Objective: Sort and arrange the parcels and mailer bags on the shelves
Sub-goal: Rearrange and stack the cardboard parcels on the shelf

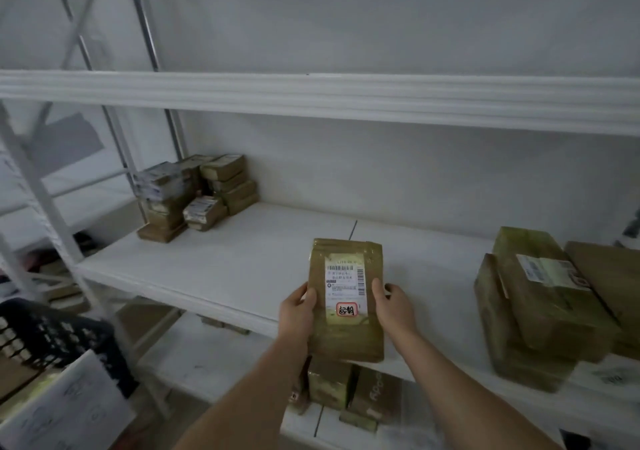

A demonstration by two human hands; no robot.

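Holding a flat brown parcel [346,300] upright above the front edge of the middle shelf [214,262], both hands grasp it by its long sides. The left hand [298,311] has its thumb on the front face beside the white label [346,285], with the remaining fingers hidden behind the parcel. The right hand [393,306] mirrors this grip, thumb on the front near the label's right edge and fingers curled round the back.

Beyond the fingertips, the shelf board is bare up to the back wall. Far to the left of the left hand, at the back corner, stands a stack of small parcels [197,195], several high, well apart from the held item. To the right of the right hand, a group of large boxes [540,304] occupies the shelf, close to the front edge.

Below the wrists, more small boxes [346,390] sit on the lower shelf [214,366]. A dark plastic basket [52,338] lies to the lower left, beside the white upright post [41,193]. An upper shelf beam [311,94] runs above the hands.
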